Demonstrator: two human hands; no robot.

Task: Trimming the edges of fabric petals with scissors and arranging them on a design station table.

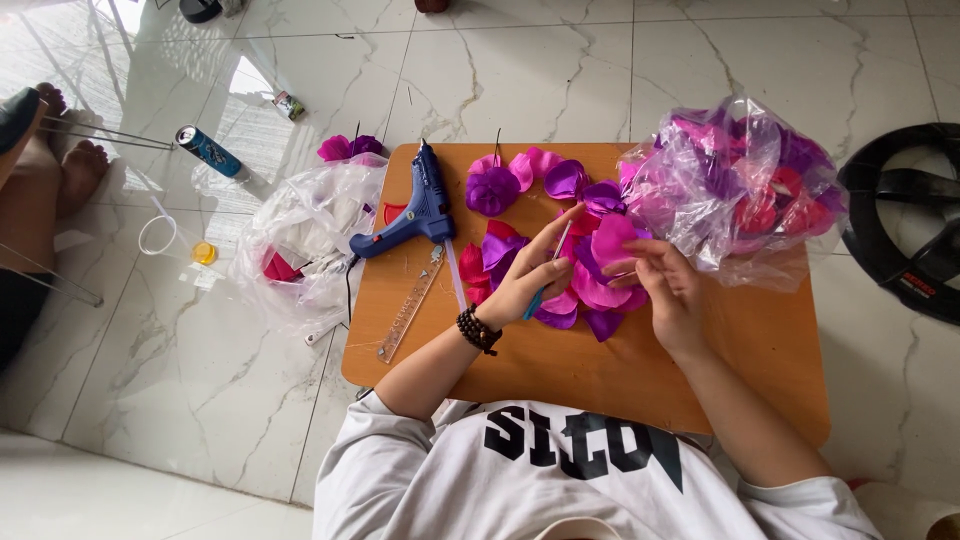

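My left hand (530,275) pinches a thin blue stick (548,268); my right hand (665,280) grips a pink fabric petal (612,240). Blue plastic glue gun (415,210) lies left, crinkled clear petal bag (740,185) right.

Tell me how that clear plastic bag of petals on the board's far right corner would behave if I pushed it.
The clear bag would probably crumple and slide rather than roll: its film is thin and wrinkled. It looks light for its bulk, holding only pink and purple petals. It overhangs the wooden board at the right edge, so a rightward push may tip it off.

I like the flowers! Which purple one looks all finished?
The round purple flower beside the blue glue gun. It is a full rosette; the other purple pieces are loose single petals.
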